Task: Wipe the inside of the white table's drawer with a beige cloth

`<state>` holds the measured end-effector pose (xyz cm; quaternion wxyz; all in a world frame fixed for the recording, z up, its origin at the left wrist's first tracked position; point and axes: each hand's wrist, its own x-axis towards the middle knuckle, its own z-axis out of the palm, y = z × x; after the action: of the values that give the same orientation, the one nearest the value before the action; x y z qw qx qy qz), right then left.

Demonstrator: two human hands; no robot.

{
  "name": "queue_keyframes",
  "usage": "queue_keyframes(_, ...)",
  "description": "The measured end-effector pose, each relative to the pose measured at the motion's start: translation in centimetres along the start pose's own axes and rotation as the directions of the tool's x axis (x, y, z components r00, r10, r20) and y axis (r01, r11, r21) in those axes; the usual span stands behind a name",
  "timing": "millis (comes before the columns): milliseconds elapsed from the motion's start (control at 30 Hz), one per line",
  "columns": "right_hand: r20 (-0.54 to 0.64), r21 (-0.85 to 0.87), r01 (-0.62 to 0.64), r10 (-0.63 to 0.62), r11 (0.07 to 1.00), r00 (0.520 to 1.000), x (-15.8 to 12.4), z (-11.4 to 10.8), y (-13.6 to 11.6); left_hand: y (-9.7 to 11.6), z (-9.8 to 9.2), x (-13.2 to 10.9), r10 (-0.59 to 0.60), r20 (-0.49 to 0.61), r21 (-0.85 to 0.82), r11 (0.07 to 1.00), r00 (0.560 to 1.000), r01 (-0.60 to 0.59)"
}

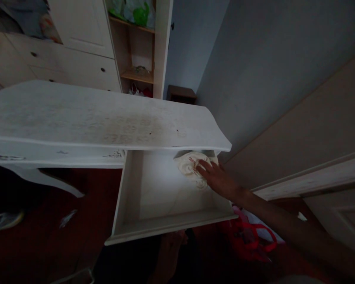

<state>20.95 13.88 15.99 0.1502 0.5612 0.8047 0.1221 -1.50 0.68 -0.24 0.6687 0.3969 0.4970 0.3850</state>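
Note:
A cream cloth (187, 165) with red lettering lies bunched in the back right corner of a pulled-out white drawer (156, 221). My right hand (214, 175) reaches in from the right and grips this cloth, its fingers bent over the fabric. Below the drawer's front panel, my left hand (176, 238) is in shadow and partly covered; its fingers cannot be made out well. The drawer belongs to a long white table (77, 106) with brownish stains and small dark specks on top.
A white cabinet (77, 67) with an open shelf section stands behind the table. A red bag (248, 240) sits on the dark floor at right, near the wall. At lower left are a shoe (4, 221) and a crumpled scrap (67, 218).

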Motion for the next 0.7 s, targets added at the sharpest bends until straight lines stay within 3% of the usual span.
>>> queue_keyframes(267,-0.021,0.051,-0.083,0.084,0.995,0.996,-4.4,1.0,-3.6,0.1,0.3,-0.3,0.019,-0.026,0.013,1.0,0.999,-0.019)
queue_keyframes(433,-0.081,0.075,-0.044,0.05,0.996,0.995,-7.2,2.2,-5.2,0.0,0.4,-0.4,0.035,-0.043,0.037,0.999,0.998,-0.033)
queue_keyframes(700,-0.157,0.001,-0.065,0.064,0.998,0.986,-6.7,1.0,-4.4,-0.4,0.1,0.1,0.046,0.006,0.078,0.996,0.999,-0.046)
